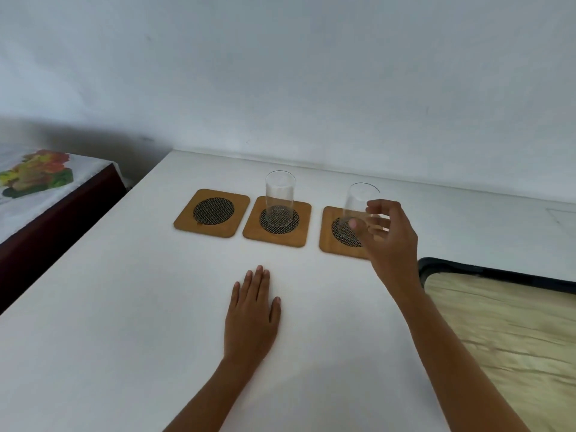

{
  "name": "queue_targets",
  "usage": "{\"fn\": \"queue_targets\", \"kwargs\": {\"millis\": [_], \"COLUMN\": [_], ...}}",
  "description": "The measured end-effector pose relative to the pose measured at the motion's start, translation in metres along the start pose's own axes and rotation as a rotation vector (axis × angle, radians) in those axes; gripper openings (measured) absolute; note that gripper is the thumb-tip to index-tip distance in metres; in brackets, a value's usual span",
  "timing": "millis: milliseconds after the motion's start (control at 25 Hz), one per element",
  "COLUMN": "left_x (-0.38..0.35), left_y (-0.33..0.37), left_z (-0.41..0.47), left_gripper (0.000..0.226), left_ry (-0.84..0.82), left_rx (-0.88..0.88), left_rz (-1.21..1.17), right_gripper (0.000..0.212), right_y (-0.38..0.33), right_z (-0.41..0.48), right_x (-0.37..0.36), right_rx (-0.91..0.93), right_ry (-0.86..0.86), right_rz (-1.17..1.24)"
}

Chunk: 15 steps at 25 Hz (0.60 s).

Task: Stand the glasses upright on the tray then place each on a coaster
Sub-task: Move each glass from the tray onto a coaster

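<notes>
Three wooden coasters with dark mesh centres lie in a row on the white table. The left coaster [212, 212] is bare. A clear glass [279, 198] stands upright on the middle coaster [277, 222]. My right hand [391, 236] holds a second clear glass [358, 210], slightly tilted, over the right coaster [330, 235]; whether its base touches the mesh I cannot tell. My left hand [252, 313] rests flat on the table, palm down, fingers together, holding nothing. The tray [467, 271], black-rimmed with a wood-grain floor, lies at the right.
The white table [124, 322] runs up to a white wall at the back. At the left, beyond the table's edge, a lower surface carries a cloth with a flower print [37, 174].
</notes>
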<state>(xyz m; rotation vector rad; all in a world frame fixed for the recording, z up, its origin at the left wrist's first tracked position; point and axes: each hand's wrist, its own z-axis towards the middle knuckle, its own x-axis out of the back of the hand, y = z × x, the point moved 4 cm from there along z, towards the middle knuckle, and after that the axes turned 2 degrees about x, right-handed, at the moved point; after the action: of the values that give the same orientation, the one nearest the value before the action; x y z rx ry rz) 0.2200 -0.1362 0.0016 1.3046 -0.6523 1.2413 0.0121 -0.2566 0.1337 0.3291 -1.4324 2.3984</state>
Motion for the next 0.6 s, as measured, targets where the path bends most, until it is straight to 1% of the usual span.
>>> {"fn": "queue_targets", "kwargs": {"millis": [120, 240, 360, 440, 520, 600], "left_x": [0.001, -0.001, -0.011, -0.022, -0.035, -0.048], "left_y": [0.006, 0.027, 0.077, 0.114, 0.146, 0.167], "left_z": [-0.005, -0.012, -0.023, -0.032, -0.040, -0.048], "left_gripper": [0.059, 0.060, 0.059, 0.058, 0.058, 0.063], "left_ry": [0.037, 0.075, 0.070, 0.036, -0.011, -0.057], "left_rx": [0.021, 0.011, -0.127, -0.211, -0.258, -0.276], "left_rz": [-0.003, -0.060, -0.134, -0.166, -0.173, -0.132], "right_gripper": [0.033, 0.029, 0.026, 0.022, 0.019, 0.020], "right_y": [0.004, 0.016, 0.033, 0.046, 0.060, 0.076], "right_z": [-0.025, -0.052, -0.081, -0.100, -0.117, -0.130], "right_x": [0.059, 0.116, 0.179, 0.215, 0.244, 0.266], "right_rx": [-0.019, -0.055, -0.084, -0.115, -0.150, -0.185], "right_ry": [0.054, 0.120, 0.229, 0.326, 0.426, 0.522], "right_rz": [-0.039, -0.097, -0.170, -0.204, -0.228, -0.263]}}
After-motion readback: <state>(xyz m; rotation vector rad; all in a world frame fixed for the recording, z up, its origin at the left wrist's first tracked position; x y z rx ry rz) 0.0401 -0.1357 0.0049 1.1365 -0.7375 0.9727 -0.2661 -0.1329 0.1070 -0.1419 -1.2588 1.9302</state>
